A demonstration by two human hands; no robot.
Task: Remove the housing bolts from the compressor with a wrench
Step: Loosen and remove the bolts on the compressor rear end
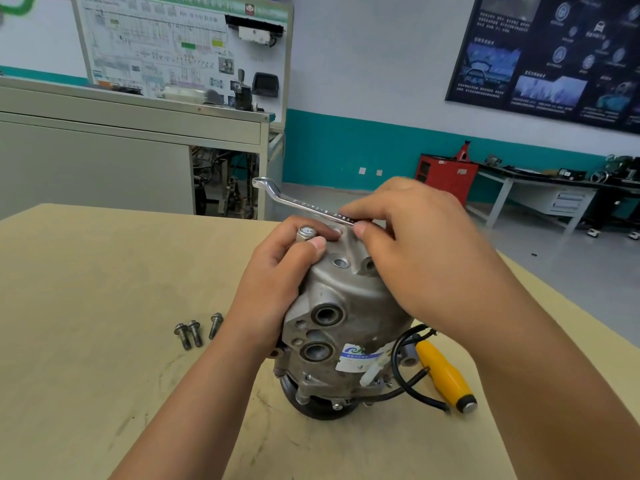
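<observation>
Tan table (86, 393), compressor (349, 306), teal-banded wall (346, 147)

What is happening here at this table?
A person is working on a compressor standing on the table. The left hand grips its top, and the right hand holds a wrench over it. Three bolts already lie on the table beside it. A yellow-handled tool lies on its other side.

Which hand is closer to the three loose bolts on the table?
Left. The left hand grips the compressor just right of the bolts; the right hand holds the wrench on the compressor's far side.
</observation>
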